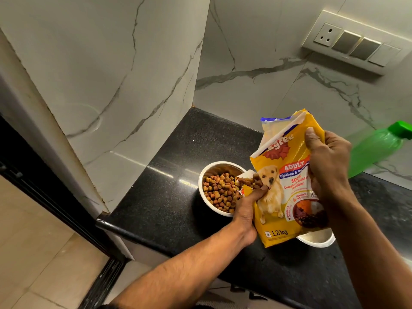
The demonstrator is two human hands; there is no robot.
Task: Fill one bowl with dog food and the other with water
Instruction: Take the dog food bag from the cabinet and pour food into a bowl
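From the head camera, the yellow dog food bag (pixel 287 186) sits right of centre in the frame, tipped so its torn corner spills kibble (pixel 219 192) into the steel bowl (pixel 204 175) just left of it on the black countertop (pixel 160 197). The left hand (pixel 247 208), below the bowl's right edge, pinches the bag's lower corner beside the opening, thumb pressed onto the printed front and the other fingers hidden behind the bag. The right hand (pixel 327 163) clamps the bag's upper right side, thumb lying along the front and fingers curled round behind. A second bowl (pixel 316 240) peeks out beneath the bag at lower right; whether it holds anything cannot be told. A green bottle (pixel 376 148) stands at the right edge, against the marble wall.

The first bowl looks well filled, so pouring seems close to done. To finish cleanly, the right hand would lower the bag's raised end gradually while the left keeps the torn corner over the bowl's middle, so stray pieces fall inside rather than onto the counter. A sudden jerk could dump too much at once. Water for the other bowl is not yet poured, as far as can be seen.
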